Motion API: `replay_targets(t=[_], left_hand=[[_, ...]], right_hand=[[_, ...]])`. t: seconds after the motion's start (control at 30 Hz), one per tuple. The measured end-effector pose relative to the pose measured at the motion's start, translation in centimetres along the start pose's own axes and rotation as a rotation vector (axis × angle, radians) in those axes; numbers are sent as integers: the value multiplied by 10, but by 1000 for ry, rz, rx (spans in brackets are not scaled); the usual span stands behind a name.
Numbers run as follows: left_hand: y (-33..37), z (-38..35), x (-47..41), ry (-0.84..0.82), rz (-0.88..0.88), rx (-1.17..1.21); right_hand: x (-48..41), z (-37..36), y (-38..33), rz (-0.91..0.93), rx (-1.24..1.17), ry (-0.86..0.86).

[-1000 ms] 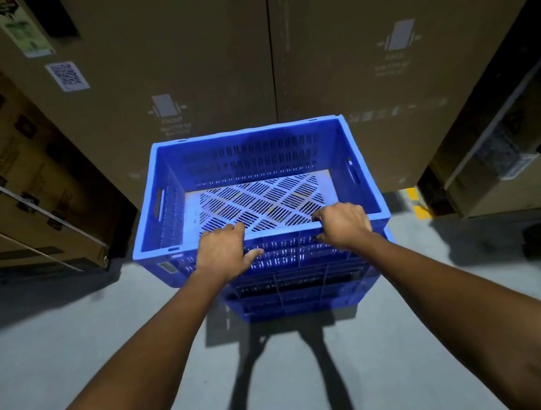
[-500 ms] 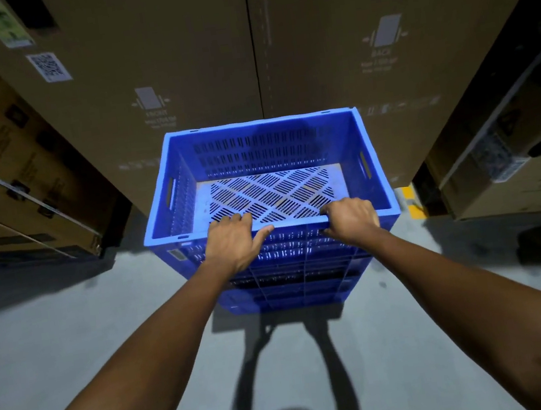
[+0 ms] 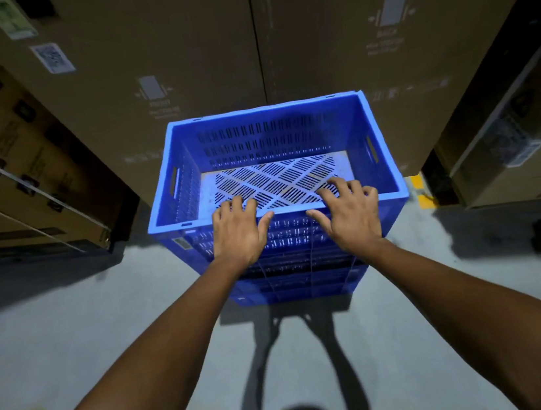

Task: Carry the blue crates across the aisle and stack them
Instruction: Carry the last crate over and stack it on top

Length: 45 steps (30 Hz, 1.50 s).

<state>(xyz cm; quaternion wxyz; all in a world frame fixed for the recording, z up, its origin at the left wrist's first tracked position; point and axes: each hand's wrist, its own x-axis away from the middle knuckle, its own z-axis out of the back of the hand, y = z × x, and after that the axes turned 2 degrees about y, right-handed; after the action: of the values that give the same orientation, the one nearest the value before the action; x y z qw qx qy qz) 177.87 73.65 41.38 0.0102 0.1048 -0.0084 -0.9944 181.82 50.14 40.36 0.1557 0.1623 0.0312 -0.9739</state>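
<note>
At frame centre, an empty blue crate (image 3: 269, 156) tops a stack of crates on the grey floor (image 3: 73, 334). The left hand (image 3: 236, 233) and right hand (image 3: 349, 216) lie spread on its near rim, fingers loosened. Lower crates are shadowed, their number unclear. Cardboard boxes (image 3: 343, 40) fill the upper frame.

crate (image 3: 383, 155): blue, slotted diamond-lattice base | boxes (image 3: 172, 45): brown | floor (image 3: 73, 334): grey

Left arm: bare, extended from lower left of frame toward centre | Left hand (image 3: 236, 233): palm down, fingers loosely spread, thumb angled inward | Right arm: bare, extended from lower right toward centre | Right hand (image 3: 349, 215): palm down, fingers splayed, thumb angled inward | Hands: level, apart.
</note>
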Motion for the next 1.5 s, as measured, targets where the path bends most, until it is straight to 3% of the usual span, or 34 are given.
replay_targets(t=[0.3, 0.47, 0.6, 0.73, 0.87, 1.07, 1.23, 1.37, 1.5], left_hand=[[1, 2, -3, -42, 2, 8], [-13, 19, -13, -307, -67, 103], [-43, 29, -20, -219, -28, 124], [-91, 28, -26, -161, -12, -37], [-113, 18, -36, -218, -41, -50], [-115, 3, -33, -238, -13, 17], [-117, -11, -30, -170, 3, 19], [-104, 18, -34, -359, 39, 31], [-57, 34, -33, -323, -26, 173]], right_hand=[[-1, -3, -2, -14, -18, 2], [-13, 24, -4, -18, -18, -333], [-36, 38, -47, 119, -110, -518], [-60, 36, -116, 357, -150, -564], [-87, 23, -161, 437, -119, -563], [-89, 4, -180, 327, -49, -549], [-83, -15, -183, 315, 47, -401], [-86, 14, -180, 327, -45, -573], [-80, 28, -144, 297, -140, -647]])
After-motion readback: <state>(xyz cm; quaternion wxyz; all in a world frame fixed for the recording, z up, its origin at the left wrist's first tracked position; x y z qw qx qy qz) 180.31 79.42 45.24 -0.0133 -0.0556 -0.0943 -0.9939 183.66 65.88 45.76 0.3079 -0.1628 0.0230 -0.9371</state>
